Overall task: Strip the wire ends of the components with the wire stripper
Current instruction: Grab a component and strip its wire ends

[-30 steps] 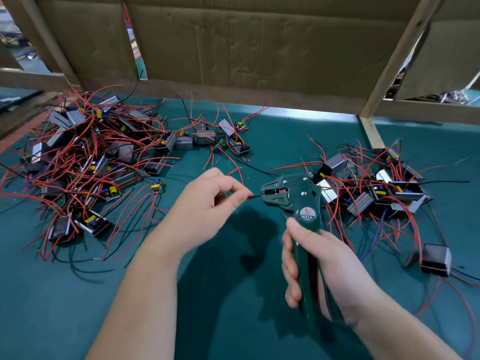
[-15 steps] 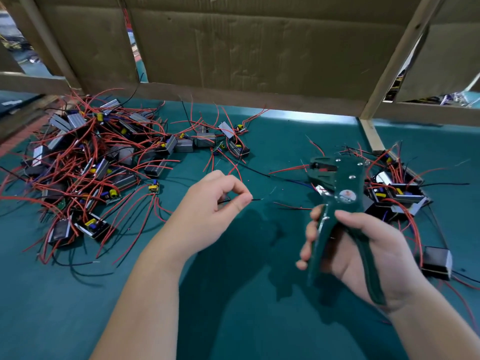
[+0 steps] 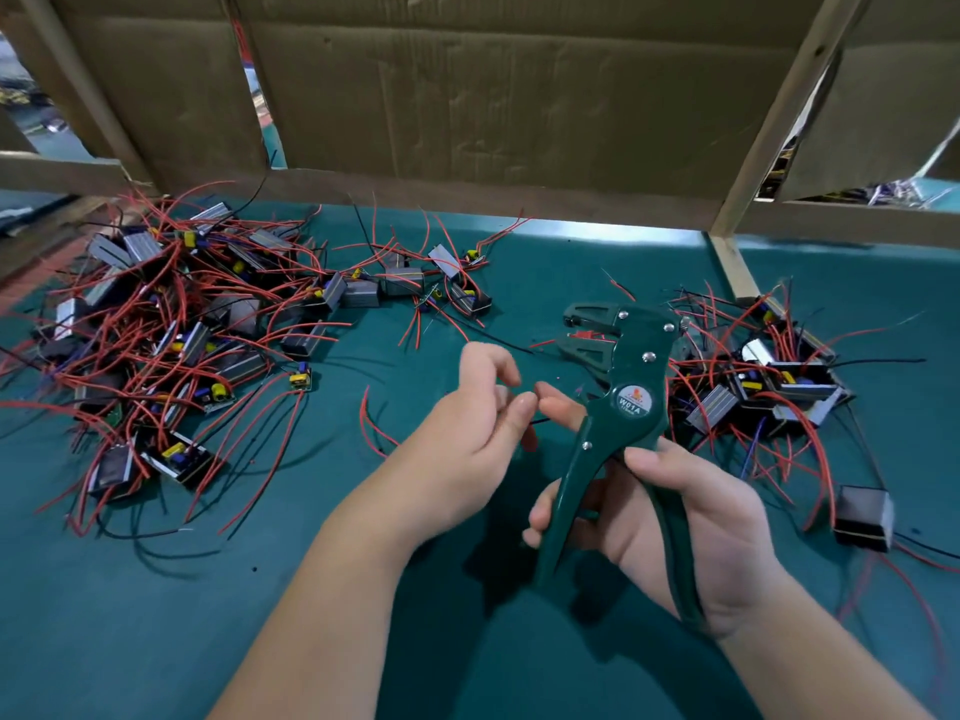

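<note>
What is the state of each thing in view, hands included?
wire stripper: jaws open, handles spread.
right hand: grips the stripper's handles.
left hand: pinches a thin black wire.
black wire: held at the fingertips, outside the jaws.
left component pile: tangled, untouched.

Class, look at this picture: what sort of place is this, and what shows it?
Probably a small electronics assembly bench: heaps of wired components on a green mat, a wire stripper in the right hand, cardboard partitions at the back.

Assembly workshop: wired components [image 3: 171, 345] heaped on cardboard-walled bench [image 3: 156, 615].
</note>
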Demonstrator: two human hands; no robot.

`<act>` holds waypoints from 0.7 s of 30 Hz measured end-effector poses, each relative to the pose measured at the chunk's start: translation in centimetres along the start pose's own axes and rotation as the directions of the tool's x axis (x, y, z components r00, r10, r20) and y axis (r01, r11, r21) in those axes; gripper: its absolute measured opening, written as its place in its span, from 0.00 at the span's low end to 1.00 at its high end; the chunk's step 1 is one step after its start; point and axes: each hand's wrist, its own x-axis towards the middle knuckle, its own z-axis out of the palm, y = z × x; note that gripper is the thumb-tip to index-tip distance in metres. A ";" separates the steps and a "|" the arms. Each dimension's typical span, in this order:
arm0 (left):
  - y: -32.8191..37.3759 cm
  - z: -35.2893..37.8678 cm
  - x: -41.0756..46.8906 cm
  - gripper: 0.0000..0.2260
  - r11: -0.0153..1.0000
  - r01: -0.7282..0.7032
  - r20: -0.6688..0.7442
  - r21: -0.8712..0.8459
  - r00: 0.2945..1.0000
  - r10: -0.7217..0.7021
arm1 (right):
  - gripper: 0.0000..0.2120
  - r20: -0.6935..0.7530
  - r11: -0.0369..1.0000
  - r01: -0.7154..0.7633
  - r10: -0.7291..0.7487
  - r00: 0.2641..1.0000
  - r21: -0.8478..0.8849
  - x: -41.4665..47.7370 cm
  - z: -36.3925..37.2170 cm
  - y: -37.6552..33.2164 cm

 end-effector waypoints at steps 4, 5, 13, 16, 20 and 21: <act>-0.2 0.1 0.1 0.05 1.000 0.020 -0.010 -0.015 1.000 -0.020 | 0.38 -0.017 1.000 0.005 -0.005 1.000 -0.013 0.1 0.1 0.0; -0.2 0.1 0.1 0.05 0.999 0.037 -0.010 0.001 0.999 -0.037 | 0.38 -0.017 1.000 0.011 -0.011 1.000 -0.017 0.1 0.1 0.1; 0.2 -0.6 0.1 0.09 0.996 0.077 0.014 0.041 0.997 -0.077 | 0.40 -0.045 0.996 0.084 -0.084 0.995 -0.001 0.0 0.2 -0.3; 0.4 -0.6 0.1 0.09 0.997 0.069 0.023 0.022 0.997 -0.070 | 0.39 -0.063 0.994 0.113 -0.114 0.992 -0.010 -0.2 0.2 -0.4; 0.4 -0.7 0.0 0.08 0.998 0.065 0.044 -0.013 0.997 -0.064 | 0.41 -0.052 0.992 0.128 -0.129 0.990 -0.013 -0.3 0.3 -0.5; 0.4 -0.7 0.0 0.08 0.998 0.058 0.054 -0.024 0.997 -0.057 | 0.41 -0.052 0.992 0.129 -0.129 0.990 -0.015 -0.3 0.2 -0.6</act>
